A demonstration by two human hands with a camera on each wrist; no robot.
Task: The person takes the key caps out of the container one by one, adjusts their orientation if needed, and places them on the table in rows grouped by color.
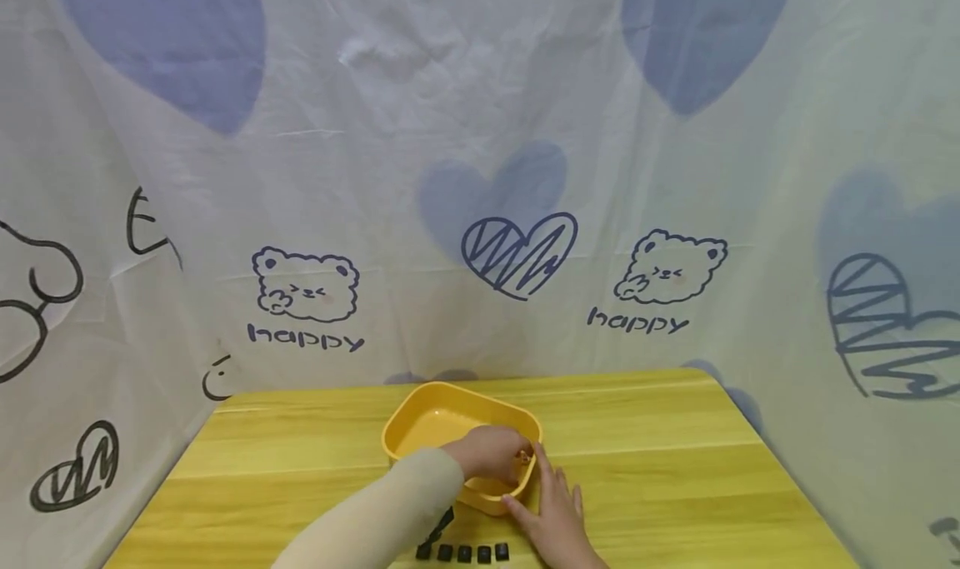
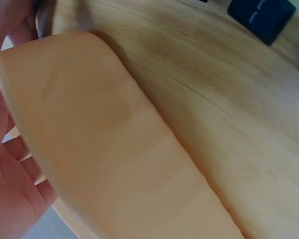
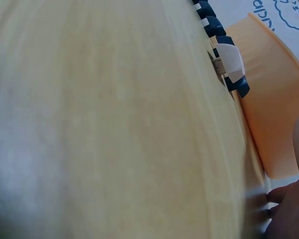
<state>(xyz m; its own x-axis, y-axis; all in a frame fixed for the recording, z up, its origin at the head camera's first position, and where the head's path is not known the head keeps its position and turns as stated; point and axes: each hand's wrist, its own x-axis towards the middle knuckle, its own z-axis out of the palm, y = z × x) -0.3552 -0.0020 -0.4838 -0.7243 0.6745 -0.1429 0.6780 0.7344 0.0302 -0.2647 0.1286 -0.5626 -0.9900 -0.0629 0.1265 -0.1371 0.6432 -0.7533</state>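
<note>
A yellow plastic bin [image 1: 462, 396] stands on the wooden table. From a pale sleeve [image 1: 382, 511], my left hand [image 1: 491, 451] reaches down inside it at the right end, fingers bent. Right at its fingertips shows a small brownish thing [image 1: 524, 457]; I cannot tell whether the fingers pinch it. In the left wrist view this left hand [image 2: 15, 189] lies behind the bin's near wall [image 2: 94, 134]. My right hand [image 1: 557, 515] rests against the bin's near right corner from outside, with thumb and index finger spread along the rim and the other fingers extended.
Several black keycaps [image 1: 465, 554] line up on the table [image 1: 675, 486] before the bin. Beside them, partly behind the left sleeve, lies a dark tool [image 1: 437, 534], whose white part [image 3: 231, 60] shows in the right wrist view. A printed cloth [image 1: 480, 94] hangs around the table.
</note>
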